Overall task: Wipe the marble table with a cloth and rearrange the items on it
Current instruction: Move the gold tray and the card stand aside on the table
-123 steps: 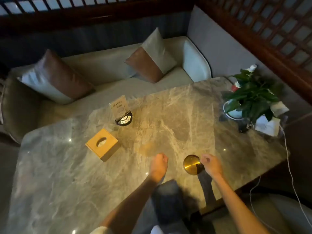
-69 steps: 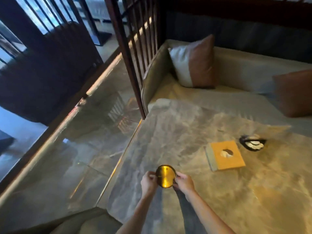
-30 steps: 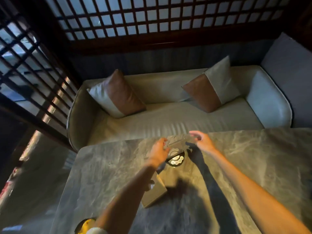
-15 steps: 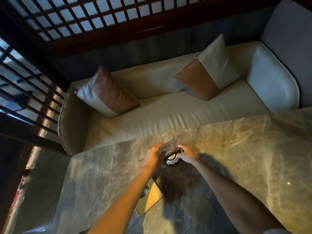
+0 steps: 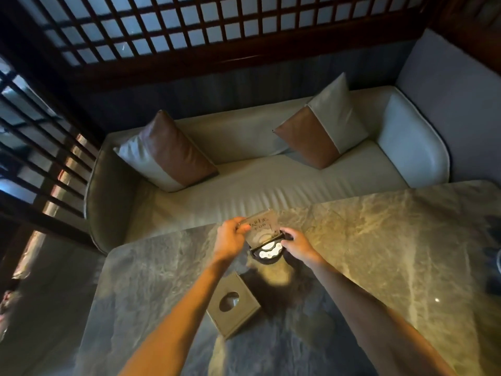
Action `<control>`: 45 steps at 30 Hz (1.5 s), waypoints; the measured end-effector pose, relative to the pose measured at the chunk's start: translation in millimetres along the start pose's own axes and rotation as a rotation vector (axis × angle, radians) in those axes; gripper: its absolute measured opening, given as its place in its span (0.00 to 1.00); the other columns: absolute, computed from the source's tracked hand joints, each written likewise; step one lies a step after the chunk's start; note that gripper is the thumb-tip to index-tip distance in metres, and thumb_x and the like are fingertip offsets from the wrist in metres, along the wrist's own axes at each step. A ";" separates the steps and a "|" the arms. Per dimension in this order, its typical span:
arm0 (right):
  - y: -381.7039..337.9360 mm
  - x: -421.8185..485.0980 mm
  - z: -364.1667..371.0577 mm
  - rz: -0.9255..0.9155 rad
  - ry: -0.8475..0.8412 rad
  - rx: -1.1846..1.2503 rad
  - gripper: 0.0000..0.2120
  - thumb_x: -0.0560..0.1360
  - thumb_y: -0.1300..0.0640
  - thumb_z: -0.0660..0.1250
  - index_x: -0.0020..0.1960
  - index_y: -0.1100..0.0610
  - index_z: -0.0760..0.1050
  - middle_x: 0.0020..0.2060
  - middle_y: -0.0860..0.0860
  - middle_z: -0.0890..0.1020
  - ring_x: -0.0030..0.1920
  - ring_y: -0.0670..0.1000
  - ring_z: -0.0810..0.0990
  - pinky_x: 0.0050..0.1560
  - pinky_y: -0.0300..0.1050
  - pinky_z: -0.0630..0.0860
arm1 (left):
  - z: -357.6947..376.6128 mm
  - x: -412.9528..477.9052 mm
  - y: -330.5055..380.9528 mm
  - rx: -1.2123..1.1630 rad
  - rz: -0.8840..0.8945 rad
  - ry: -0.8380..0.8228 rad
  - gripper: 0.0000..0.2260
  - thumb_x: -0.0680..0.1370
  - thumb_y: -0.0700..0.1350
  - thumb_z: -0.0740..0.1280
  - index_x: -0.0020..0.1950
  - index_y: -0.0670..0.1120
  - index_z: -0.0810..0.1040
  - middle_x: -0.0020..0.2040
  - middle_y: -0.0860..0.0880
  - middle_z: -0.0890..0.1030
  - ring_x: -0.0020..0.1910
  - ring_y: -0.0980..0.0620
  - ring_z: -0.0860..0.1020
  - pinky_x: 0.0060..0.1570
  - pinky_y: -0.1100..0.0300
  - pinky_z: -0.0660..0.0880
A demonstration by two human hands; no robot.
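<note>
Two bare forearms reach in from six o'clock across the marble table (image 5: pixel 379 240), which fills the lower half of the view. Between them, just below the middle, a square tissue box (image 5: pixel 244 314) lies flat on the stone with its round opening facing up, in the shadow of the arms.

Just past the box, toward twelve o'clock, a dark round base (image 5: pixel 267 257) sits on the table close to its far edge, with pale round pieces showing on top. A clear card (image 5: pixel 261 227) with dark writing stands in it, leaning away.

The left hand (image 5: pixel 229 241), at nine o'clock of the base, pinches the card's left edge between thumb and fingers. The right hand (image 5: pixel 298 245), at three o'clock of the base, curls its fingers around the right side where the card meets the base.

Beyond the table edge a pale sofa (image 5: pixel 271 180) runs across the view. One brown and grey cushion (image 5: pixel 168 153) leans at ten o'clock and a second cushion (image 5: pixel 322 126) at one o'clock. Behind the sofa, a dark wooden lattice screen (image 5: pixel 189 25) spans the top.
</note>
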State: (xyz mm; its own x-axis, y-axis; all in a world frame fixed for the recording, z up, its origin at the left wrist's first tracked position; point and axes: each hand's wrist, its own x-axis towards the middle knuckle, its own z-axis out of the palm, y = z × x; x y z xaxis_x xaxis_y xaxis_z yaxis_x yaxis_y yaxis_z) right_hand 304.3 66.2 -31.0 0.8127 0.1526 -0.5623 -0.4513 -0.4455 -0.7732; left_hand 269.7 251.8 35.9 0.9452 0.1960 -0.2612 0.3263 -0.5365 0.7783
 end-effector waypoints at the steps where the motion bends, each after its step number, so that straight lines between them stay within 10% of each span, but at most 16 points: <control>1: -5.2 -5.2 4.9 -0.010 0.019 0.001 0.23 0.76 0.74 0.59 0.71 0.66 0.69 0.64 0.61 0.77 0.60 0.56 0.78 0.60 0.46 0.74 | -12.3 -2.1 -1.2 -0.015 0.006 -0.005 0.07 0.79 0.41 0.64 0.51 0.46 0.82 0.45 0.48 0.85 0.46 0.49 0.83 0.46 0.57 0.82; 4: -25.0 -23.0 31.0 -0.018 0.033 -0.031 0.21 0.77 0.71 0.60 0.69 0.65 0.72 0.52 0.57 0.79 0.41 0.46 0.77 0.45 0.36 0.73 | -53.3 -11.4 -9.6 -0.018 0.013 0.021 0.08 0.79 0.40 0.65 0.55 0.41 0.82 0.49 0.41 0.85 0.51 0.41 0.83 0.53 0.45 0.81; 8: -60.8 -47.5 99.9 -0.062 -0.022 -0.018 0.21 0.76 0.72 0.61 0.68 0.64 0.73 0.62 0.62 0.79 0.60 0.56 0.79 0.65 0.51 0.73 | -120.3 -35.7 -41.9 -0.006 -0.004 0.090 0.08 0.78 0.41 0.66 0.53 0.41 0.83 0.47 0.38 0.85 0.47 0.41 0.83 0.51 0.45 0.81; 18: -119.8 -82.0 352.3 -0.042 -0.243 -0.221 0.20 0.70 0.71 0.63 0.61 0.62 0.76 0.58 0.61 0.81 0.60 0.59 0.79 0.57 0.47 0.75 | -280.1 -121.0 -192.0 0.009 -0.212 0.317 0.08 0.77 0.41 0.69 0.51 0.39 0.84 0.45 0.37 0.85 0.50 0.41 0.83 0.47 0.52 0.77; 21: -112.4 -84.4 407.5 -0.001 -0.299 -0.238 0.21 0.68 0.73 0.64 0.60 0.63 0.76 0.57 0.61 0.82 0.59 0.59 0.79 0.57 0.48 0.76 | -299.3 -143.2 -239.2 0.023 -0.252 0.337 0.09 0.76 0.41 0.69 0.41 0.36 0.82 0.33 0.43 0.79 0.35 0.53 0.75 0.37 0.57 0.71; 25: -90.7 -87.8 453.9 0.059 -0.382 -0.278 0.23 0.70 0.76 0.62 0.63 0.65 0.74 0.55 0.58 0.80 0.59 0.58 0.78 0.54 0.47 0.76 | -300.0 -163.0 -280.2 -0.019 -0.334 0.332 0.06 0.75 0.39 0.69 0.42 0.39 0.84 0.34 0.40 0.82 0.43 0.61 0.72 0.36 0.61 0.69; 28: -77.5 -90.4 471.5 0.070 -0.397 -0.276 0.23 0.74 0.74 0.57 0.68 0.63 0.70 0.62 0.60 0.78 0.65 0.59 0.76 0.57 0.44 0.71 | -294.8 -170.7 -298.4 -0.078 -0.377 0.327 0.05 0.75 0.41 0.69 0.47 0.43 0.85 0.42 0.41 0.86 0.45 0.49 0.83 0.42 0.57 0.75; 33: -69.0 -88.2 478.4 0.030 -0.337 -0.257 0.20 0.74 0.73 0.55 0.63 0.64 0.74 0.57 0.61 0.81 0.59 0.58 0.79 0.53 0.44 0.74 | -295.6 -173.0 -306.3 -0.082 -0.352 0.261 0.05 0.74 0.40 0.67 0.43 0.40 0.82 0.34 0.43 0.80 0.35 0.46 0.75 0.40 0.53 0.76; 40: -81.9 -94.5 443.8 0.013 -0.332 -0.286 0.31 0.77 0.73 0.56 0.78 0.60 0.55 0.76 0.56 0.64 0.76 0.55 0.63 0.76 0.51 0.62 | -301.9 -166.4 -281.0 0.059 -0.379 0.006 0.26 0.75 0.47 0.69 0.72 0.44 0.69 0.69 0.42 0.74 0.68 0.44 0.73 0.66 0.54 0.71; 45: -106.7 -77.8 347.3 -0.148 -0.216 -0.372 0.23 0.79 0.70 0.57 0.73 0.66 0.64 0.74 0.60 0.67 0.74 0.56 0.67 0.75 0.47 0.61 | -273.0 -143.7 -221.7 0.182 -0.093 0.397 0.17 0.79 0.43 0.63 0.67 0.45 0.72 0.64 0.44 0.78 0.65 0.44 0.74 0.65 0.51 0.71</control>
State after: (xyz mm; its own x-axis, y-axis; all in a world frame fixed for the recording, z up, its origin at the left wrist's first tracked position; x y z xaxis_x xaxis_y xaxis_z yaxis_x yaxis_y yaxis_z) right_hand 161.2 408.2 -6.6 0.7450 0.4013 -0.5328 -0.1411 -0.6859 -0.7139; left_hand 58.2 566.7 56.8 0.8454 0.5309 -0.0584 0.4401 -0.6306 0.6392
